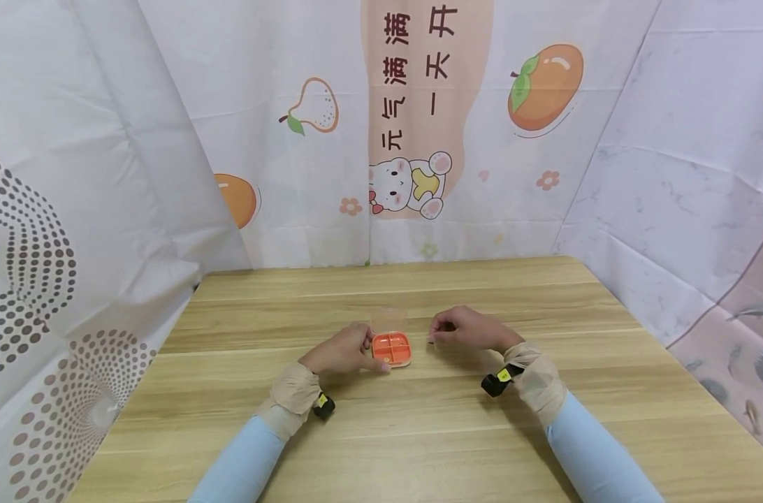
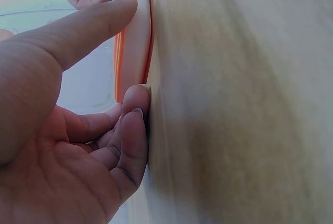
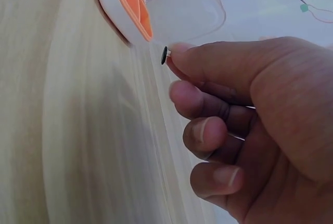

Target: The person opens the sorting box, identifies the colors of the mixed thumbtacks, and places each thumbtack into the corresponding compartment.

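A small pill box (image 1: 400, 346) with an orange inside of several compartments and a white outer wall lies on the table, its clear lid (image 1: 388, 319) tipped back. My left hand (image 1: 346, 351) holds the box from the left, thumb along the near edge and fingers at the far left side. In the front left compartment sits a tiny pale gold piece (image 1: 386, 360). Right of the box, my right hand (image 1: 469, 328) pinches a small stud (image 3: 164, 56) with a black round head and a short gold-coloured post between thumb and index finger. The other right fingers are curled loosely.
The wood-grain table (image 1: 381, 433) reaches out around both hands. Behind it hangs a printed curtain (image 1: 331, 237), with further white curtains at the left and right sides. A black wrist camera (image 1: 496, 383) is strapped under the right wrist, another (image 1: 323, 406) on the left.
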Available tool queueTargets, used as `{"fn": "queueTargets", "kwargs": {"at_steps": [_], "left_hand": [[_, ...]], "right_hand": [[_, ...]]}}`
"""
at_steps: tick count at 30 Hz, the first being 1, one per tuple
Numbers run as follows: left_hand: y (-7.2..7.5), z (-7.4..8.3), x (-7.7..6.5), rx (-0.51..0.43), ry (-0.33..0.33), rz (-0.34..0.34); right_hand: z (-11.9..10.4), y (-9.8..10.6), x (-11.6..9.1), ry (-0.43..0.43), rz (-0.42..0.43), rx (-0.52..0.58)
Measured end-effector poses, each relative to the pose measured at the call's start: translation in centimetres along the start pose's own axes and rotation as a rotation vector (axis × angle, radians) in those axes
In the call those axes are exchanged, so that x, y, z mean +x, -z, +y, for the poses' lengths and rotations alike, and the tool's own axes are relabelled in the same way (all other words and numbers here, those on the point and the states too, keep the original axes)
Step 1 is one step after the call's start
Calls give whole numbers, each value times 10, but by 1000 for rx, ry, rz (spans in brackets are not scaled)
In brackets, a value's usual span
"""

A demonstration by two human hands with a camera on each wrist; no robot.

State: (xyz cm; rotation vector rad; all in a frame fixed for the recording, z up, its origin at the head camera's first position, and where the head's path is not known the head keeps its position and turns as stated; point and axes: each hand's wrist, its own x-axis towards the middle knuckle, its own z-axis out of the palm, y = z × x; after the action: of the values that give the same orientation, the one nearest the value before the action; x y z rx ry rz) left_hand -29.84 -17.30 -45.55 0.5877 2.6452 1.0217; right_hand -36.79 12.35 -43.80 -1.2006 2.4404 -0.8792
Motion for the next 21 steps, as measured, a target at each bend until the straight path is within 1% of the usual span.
{"fn": "queueTargets", "kwargs": {"at_steps": [4,13,17,21], "left_hand": [[0,0,0,-3,4,2],[0,-1,1,1,2,0],[0,-1,1,6,0,-1],[1,-1,1,11,-3,-2]], "right_hand": [[-2,-1,1,4,-3,9],[-4,-6,4,6,-13,-17],[-7,-7,4,33,-14,-8],[-9,-8,4,36,-17,8]]}}
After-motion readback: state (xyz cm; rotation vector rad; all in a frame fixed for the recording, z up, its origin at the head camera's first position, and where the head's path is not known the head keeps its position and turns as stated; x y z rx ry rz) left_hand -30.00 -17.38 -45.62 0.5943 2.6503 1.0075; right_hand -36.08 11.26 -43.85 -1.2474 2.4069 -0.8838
